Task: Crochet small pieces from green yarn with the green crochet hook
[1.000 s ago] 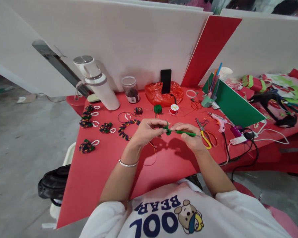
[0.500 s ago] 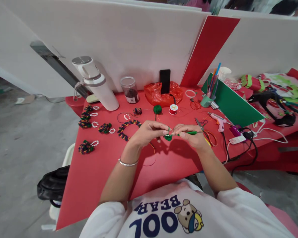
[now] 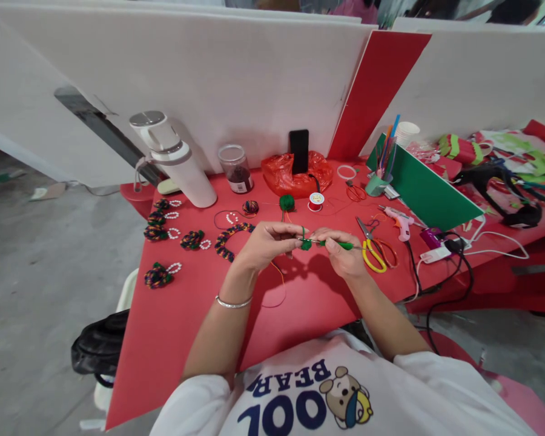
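Observation:
Above the red table, my left hand (image 3: 272, 242) is closed on a small green crochet piece (image 3: 306, 244), with a strand of green yarn looped up by its forefinger. My right hand (image 3: 344, 249) grips a crochet hook (image 3: 345, 245) by its green handle; the metal shaft points left into the piece. Behind the hands sits a green yarn ball (image 3: 286, 203). A multicoloured braided ring (image 3: 227, 242) lies beside my left hand, partly hidden by it. To the right of my right hand are yellow-handled scissors (image 3: 373, 257).
Multicoloured yarn pieces with white bead loops (image 3: 158, 276) lie at the left. A white thermos (image 3: 181, 163), a jar (image 3: 235, 169), a phone (image 3: 299, 151) on a red bag and a thread spool (image 3: 315, 202) stand behind. A pink glue gun (image 3: 397, 221) and power strip (image 3: 435, 253) are at right.
My right hand has shifted slightly left and down with the hook, uncovering the yellow scissor handles. The view has tilted slightly. My left hand still holds the green piece.

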### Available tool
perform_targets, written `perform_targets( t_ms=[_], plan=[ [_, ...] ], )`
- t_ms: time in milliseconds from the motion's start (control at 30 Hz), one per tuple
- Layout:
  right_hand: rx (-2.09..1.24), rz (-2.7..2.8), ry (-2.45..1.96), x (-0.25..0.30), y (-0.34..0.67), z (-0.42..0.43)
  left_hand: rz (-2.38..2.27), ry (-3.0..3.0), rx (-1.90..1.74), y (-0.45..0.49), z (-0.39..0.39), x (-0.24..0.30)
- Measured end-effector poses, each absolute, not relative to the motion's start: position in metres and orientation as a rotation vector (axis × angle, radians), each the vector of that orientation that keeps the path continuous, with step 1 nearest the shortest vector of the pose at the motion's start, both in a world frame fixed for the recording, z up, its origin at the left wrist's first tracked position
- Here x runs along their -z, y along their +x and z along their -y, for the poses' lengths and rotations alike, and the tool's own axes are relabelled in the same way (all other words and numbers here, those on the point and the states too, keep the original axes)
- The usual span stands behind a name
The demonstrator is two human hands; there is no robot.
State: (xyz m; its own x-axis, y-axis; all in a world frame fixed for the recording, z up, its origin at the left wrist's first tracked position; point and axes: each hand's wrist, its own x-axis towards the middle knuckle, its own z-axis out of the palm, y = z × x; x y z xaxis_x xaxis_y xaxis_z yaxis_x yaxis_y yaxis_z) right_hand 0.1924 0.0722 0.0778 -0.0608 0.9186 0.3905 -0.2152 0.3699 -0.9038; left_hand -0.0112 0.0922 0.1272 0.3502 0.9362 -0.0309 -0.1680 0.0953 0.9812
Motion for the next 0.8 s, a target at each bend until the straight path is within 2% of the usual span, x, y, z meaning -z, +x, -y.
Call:
perform_targets(
  t_ms=[167,400,600,800],
  plan=[
    [-0.878,1.547,-0.706,-0.092,0.196,-0.073,-0.905,1.247,-1.035,-0.003,-0.088,-0.131],
    [-0.246,1.85,-0.718,-0.105,0.196,-0.067,-0.934,1.106,-1.153,0.0,-0.091,-0.127],
    [-0.423,1.749,-0.725,-0.097,0.194,-0.065,-0.999,1.081,-1.241,0.01,-0.088,-0.124],
    [-0.098,1.686,-0.89,-0.093,0.178,-0.06,-1.21,1.137,-1.526,0.034,-0.079,-0.115]
  ],
)
